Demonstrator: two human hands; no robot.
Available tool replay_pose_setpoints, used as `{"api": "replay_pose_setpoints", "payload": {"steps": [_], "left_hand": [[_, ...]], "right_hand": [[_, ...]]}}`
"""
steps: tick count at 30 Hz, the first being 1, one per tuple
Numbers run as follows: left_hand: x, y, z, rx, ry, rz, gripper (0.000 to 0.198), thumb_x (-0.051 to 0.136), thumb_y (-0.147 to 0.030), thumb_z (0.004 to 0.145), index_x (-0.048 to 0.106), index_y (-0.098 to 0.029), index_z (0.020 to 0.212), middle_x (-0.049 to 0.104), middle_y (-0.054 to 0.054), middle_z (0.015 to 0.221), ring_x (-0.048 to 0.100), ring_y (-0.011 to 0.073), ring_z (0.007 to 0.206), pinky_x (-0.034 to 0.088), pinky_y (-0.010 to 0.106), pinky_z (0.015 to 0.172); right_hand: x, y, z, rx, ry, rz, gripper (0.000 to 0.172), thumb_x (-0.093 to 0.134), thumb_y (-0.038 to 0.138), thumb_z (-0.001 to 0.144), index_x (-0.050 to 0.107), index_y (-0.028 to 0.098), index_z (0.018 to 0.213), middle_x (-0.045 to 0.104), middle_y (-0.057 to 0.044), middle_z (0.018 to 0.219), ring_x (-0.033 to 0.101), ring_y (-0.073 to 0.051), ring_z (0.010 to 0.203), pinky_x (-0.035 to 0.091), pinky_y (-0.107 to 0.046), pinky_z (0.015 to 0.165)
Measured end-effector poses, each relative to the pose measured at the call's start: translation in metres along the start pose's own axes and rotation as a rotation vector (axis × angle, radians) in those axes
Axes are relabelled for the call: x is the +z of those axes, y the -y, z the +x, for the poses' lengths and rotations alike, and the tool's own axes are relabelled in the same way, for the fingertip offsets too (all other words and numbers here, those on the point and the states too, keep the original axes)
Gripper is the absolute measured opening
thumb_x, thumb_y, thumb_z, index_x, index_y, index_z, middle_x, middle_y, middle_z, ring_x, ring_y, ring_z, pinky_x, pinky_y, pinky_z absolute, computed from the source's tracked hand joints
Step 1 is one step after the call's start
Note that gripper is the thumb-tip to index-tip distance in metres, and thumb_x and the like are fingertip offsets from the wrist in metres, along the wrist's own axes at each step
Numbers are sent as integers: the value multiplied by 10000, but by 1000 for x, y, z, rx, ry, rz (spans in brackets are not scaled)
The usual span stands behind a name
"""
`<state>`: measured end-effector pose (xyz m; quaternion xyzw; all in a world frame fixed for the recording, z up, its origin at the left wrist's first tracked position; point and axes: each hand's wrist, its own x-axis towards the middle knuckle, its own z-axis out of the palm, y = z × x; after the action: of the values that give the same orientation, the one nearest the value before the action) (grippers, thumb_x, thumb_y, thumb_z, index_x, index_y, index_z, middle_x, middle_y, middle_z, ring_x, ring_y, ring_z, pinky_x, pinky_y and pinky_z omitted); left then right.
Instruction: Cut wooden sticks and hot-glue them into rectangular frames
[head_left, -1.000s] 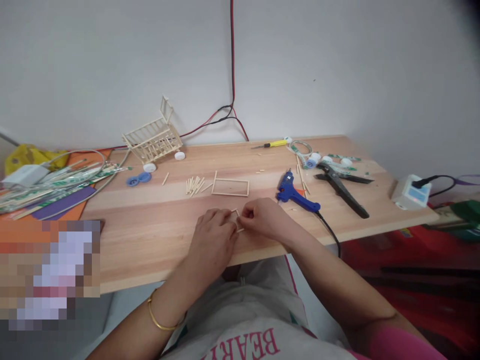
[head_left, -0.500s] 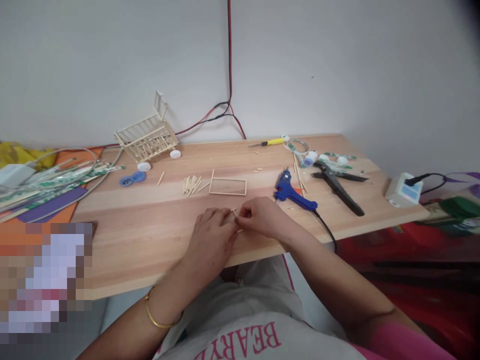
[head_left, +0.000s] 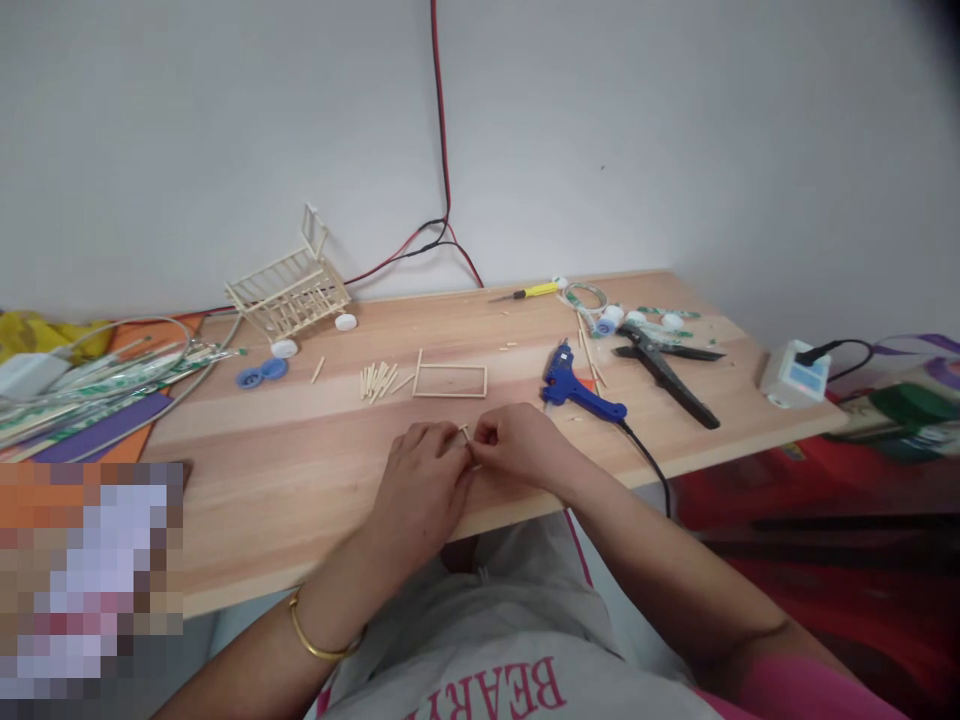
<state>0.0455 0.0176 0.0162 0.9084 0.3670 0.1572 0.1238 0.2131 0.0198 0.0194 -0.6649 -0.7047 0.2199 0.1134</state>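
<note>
Close to the table's front edge, both hands meet over small wooden sticks (head_left: 465, 433), mostly covered by my fingers. My left hand (head_left: 426, 470) lies palm down, its fingers bent and closed on the sticks. From the other side, the thumb and index finger of my right hand (head_left: 517, 447) pinch at the same pieces. Just beyond lies a flat rectangular frame of sticks (head_left: 451, 395), one corner stick jutting upward. Left of it is a pile of short cut sticks (head_left: 377, 380). A blue hot glue gun (head_left: 577, 385) rests to the right of my hands.
A stick-built cart (head_left: 289, 295) with white cap wheels stands by the wall. Blue caps (head_left: 261, 373) lie in front of it. On the right are black-handled cutters (head_left: 667, 375), a yellow craft knife (head_left: 536, 291) and a power socket (head_left: 795, 375). Bagged sticks (head_left: 150, 375) are at left.
The view has shifted slightly, so the table items appear a little lower and farther left. My hands stay together over the small sticks, with only slight finger movement.
</note>
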Motion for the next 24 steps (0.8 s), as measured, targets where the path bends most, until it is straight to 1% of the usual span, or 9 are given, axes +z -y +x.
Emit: {"api": "replay_pose_setpoints", "payload": {"steps": [3,6,13,16,19,22,24], "left_hand": [[0,1,1,3,-23,-5,136,521,-235,821,604,-190,919,564,84,1073,474,230,1004,406,408,843],[0,3,1,6,-14,-9,118,533,-242,812,589,-188,900,566,76,1071,471,236,1004,406,406,840],[0,7,1,15,-2,-38,167,565,-238,783,565,-182,941,564,82,1079,473,240,1021,402,415,862],[1,8,3,9,9,-57,216,580,-259,777,559,-181,977,572,82,1087,476,246,1033,402,424,875],[-1,13,2,-2,9,-79,312,605,-305,766,546,-178,1044,565,87,1134,465,254,1074,397,439,906],[-10,25,-8,-29,-69,-109,308,577,-275,790,539,-171,1077,553,95,1164,461,242,1109,397,427,937],[-19,33,-22,-58,-144,-132,254,529,-236,823,546,-178,1070,561,91,1149,480,224,1103,409,409,939]], "right_hand": [[1,-1,-1,5,-21,-19,151,556,276,694,657,188,623,656,-19,625,555,-129,597,289,-222,514],[3,-2,-2,11,-28,-27,149,549,265,701,652,188,624,654,-20,625,551,-130,597,291,-224,517],[5,-5,-3,-36,-39,4,157,543,269,725,639,190,629,638,-12,614,523,-118,567,271,-224,503],[3,-6,-5,-55,-49,14,160,549,271,729,625,183,618,627,-10,607,509,-112,556,260,-225,500],[0,-6,-7,-97,-65,36,207,531,282,760,603,169,602,610,-10,593,491,-106,547,253,-223,498],[-5,-8,-8,-143,-84,70,244,485,251,802,593,154,605,595,-14,585,481,-103,543,271,-221,505],[-7,-11,-6,-195,-101,108,195,474,197,804,618,149,681,619,-24,643,510,-113,591,310,-217,539]]}}
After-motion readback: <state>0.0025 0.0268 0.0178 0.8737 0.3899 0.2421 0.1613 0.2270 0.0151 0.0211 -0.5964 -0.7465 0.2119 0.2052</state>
